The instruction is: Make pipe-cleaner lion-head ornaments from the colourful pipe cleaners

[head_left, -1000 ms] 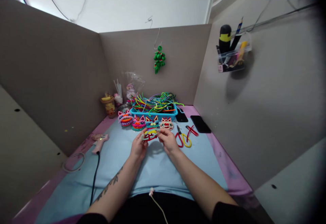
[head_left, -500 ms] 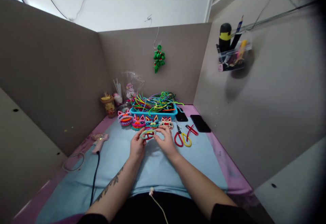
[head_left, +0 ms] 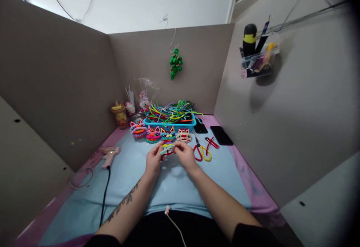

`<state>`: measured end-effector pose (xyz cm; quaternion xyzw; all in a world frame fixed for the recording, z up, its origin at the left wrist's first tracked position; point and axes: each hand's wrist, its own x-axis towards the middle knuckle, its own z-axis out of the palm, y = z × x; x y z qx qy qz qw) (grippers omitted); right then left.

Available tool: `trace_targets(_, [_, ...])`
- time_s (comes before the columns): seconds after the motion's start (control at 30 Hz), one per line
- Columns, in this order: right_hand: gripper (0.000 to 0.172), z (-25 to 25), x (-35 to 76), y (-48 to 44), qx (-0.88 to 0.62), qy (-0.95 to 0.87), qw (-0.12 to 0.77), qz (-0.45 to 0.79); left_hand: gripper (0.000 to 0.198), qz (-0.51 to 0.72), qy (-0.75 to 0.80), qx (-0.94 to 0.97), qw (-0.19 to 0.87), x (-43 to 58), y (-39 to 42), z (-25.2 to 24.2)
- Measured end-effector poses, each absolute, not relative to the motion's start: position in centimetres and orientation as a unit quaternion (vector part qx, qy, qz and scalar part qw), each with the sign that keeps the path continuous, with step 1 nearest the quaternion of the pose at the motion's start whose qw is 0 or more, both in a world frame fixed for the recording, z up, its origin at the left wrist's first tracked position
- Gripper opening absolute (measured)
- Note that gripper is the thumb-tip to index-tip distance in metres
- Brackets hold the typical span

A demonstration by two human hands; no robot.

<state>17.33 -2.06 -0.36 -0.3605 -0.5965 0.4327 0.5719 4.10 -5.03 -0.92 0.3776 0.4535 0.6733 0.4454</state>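
Blue cloth (head_left: pixel 180 187): lay beneath both hands.
Right hand (head_left: pixel 185 156): pinched the piece's right end.
Left hand (head_left: pixel 153 161): gripped its left end.
Mint, yellow and red piece (head_left: pixel 168 150): sat between the hands, neither nearer; long axis ran crosswise, right end slightly farther off; front unclear.

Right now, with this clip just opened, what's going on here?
A person at a walled desk is holding a small fuzzy piece in pale green, yellow and red, with left hand and right hand gripping opposite sides. Just behind stand four colourful animal faces, in front of a blue tray of fuzzy stems. Scissors lie right of the hands; a pink glue gun lies to the left.
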Motion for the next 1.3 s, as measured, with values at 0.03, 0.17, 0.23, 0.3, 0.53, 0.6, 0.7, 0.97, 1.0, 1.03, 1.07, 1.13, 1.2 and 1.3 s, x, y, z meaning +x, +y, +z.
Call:
trace_targets(0.03, [0.01, -0.41, 17.23, -2.06, -0.354, -0.583, 0.566, 0.463, 0.057, 0.672, 0.448, 0.382, 0.449, 4.09, -5.04, -0.95])
trace_targets(0.17, [0.01, -0.65, 16.96, -2.28, -0.347, -0.624, 0.557, 0.425, 0.054, 0.673, 0.445, 0.388, 0.446, 4.09, -5.08, -0.96])
trace_targets(0.23, [0.011, -0.69, 16.99, -2.39, -0.351, -0.672, 0.561, 0.332, 0.052, 0.676, 0.452, 0.382, 0.439, 4.08, -5.1, -0.93])
trace_targets(0.3, [0.013, -0.63, 17.14, -2.46, -0.36, -0.699, 0.561, 0.259, 0.051, 0.684, 0.456, 0.376, 0.428, 4.06, -5.12, -0.84])
trace_targets(0.53, [0.023, -0.27, 17.59, -2.71, -0.337, -0.713, 0.57, 0.232, 0.047, 0.684, 0.485, 0.375, 0.394, 4.24, -5.42, -0.48])
trace_targets(0.6, [0.024, -0.28, 17.66, -2.75, -0.326, -0.719, 0.573, 0.221, 0.045, 0.675, 0.489, 0.394, 0.388, 4.31, -5.5, -0.46])
trace_targets(0.7, [0.022, -0.29, 17.75, -2.74, -0.326, -0.726, 0.565, 0.218, 0.043, 0.672, 0.491, 0.403, 0.382, 4.37, -5.62, -0.4])
trace_targets(0.97, [0.016, 0.0, 17.63, -2.78, -0.347, -0.725, 0.538, 0.256, 0.046, 0.674, 0.473, 0.388, 0.415, 4.24, -5.76, -0.36])
trace_targets(1.0, [0.016, 0.05, 17.64, -2.76, -0.344, -0.719, 0.538, 0.275, 0.046, 0.674, 0.47, 0.386, 0.42, 4.2, -5.7, -0.46])
trace_targets(1.03, [0.015, 0.1, 17.67, -2.73, -0.34, -0.71, 0.539, 0.298, 0.046, 0.674, 0.465, 0.384, 0.427, 4.16, -5.63, -0.57])
trace_targets(1.07, [0.014, 0.13, 17.7, -2.68, -0.336, -0.701, 0.539, 0.323, 0.047, 0.674, 0.458, 0.382, 0.435, 4.11, -5.53, -0.7])
trace_targets(1.13, [0.011, 0.19, 17.76, -2.55, -0.327, -0.684, 0.535, 0.373, 0.048, 0.675, 0.442, 0.378, 0.455, 4.04, -5.3, -0.93])
trace_targets(1.2, [0.009, 0.24, 17.79, -2.45, -0.319, -0.668, 0.531, 0.412, 0.049, 0.677, 0.423, 0.368, 0.476, 4.0, -5.07, -1.08])
trace_targets(1.3, [0.009, 0.29, 17.8, -2.39, -0.313, -0.648, 0.535, 0.442, 0.045, 0.683, 0.399, 0.347, 0.505, 4.01, -4.87, -1.09])
